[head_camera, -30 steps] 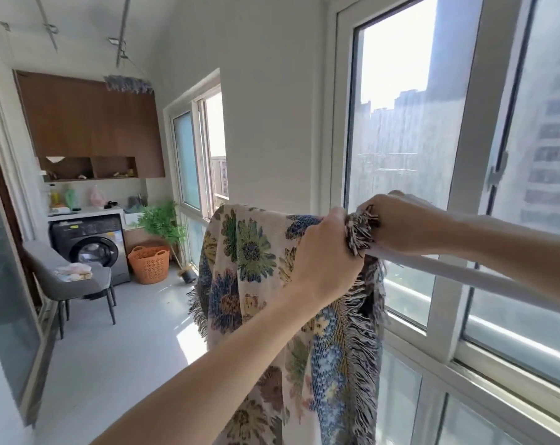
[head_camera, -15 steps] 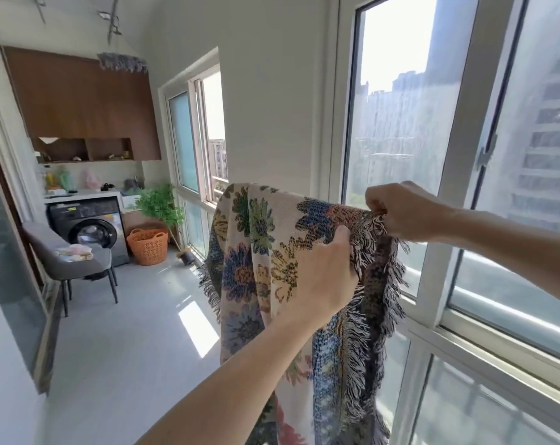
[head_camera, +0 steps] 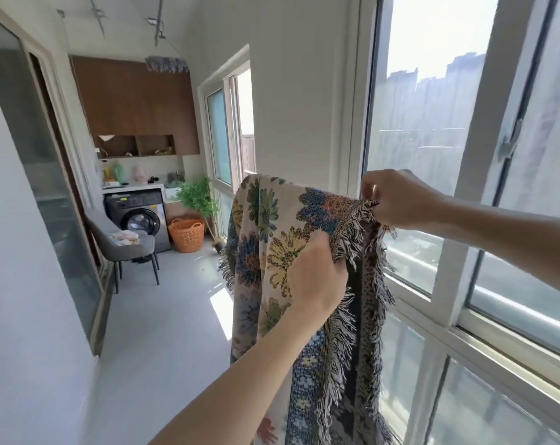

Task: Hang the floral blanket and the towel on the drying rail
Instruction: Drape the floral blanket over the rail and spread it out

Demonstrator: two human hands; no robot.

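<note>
- Forearms reach in from the bottom and from the right edge, both bare, meeting at the floral blanket (head_camera: pixel 272 239).
- Left hand (head_camera: pixel 317 281) is nearest, seen from the back; its fingers curl into the blanket's patterned cloth just beside the fringed edge and grasp it.
- Right hand (head_camera: pixel 397 200) sits higher and to the right of the left fingers, pinching the top corner of the fringe (head_camera: pixel 362 239) between thumb and fingertips.
- Between the two grips the blanket's edge runs in a short slanting line; below them the cloth hangs down in folds, the fringe trailing past the bottom of the view.
- Beyond the fingers the blanket rises to a rounded top fold; what it is draped over is hidden under the cloth.
- Just right of the right hand, a pale rail (head_camera: pixel 413 252) shows low against the window (head_camera: pixel 432 130), running off to the right behind that forearm.
- Farther off, left of the left fingers, a grey chair (head_camera: pixel 124 242) stands on the floor with a pale bundle of cloth (head_camera: pixel 126 237) on its seat; whether this is the towel cannot be told.
- Behind the chair stands a dark washing machine (head_camera: pixel 140 216) under a white desk (head_camera: pixel 134 187) carrying bottles.
- An orange basket (head_camera: pixel 187 234) and a green plant (head_camera: pixel 196 197) stand beside the machine, with a brown cupboard (head_camera: pixel 134 104) above.
</note>
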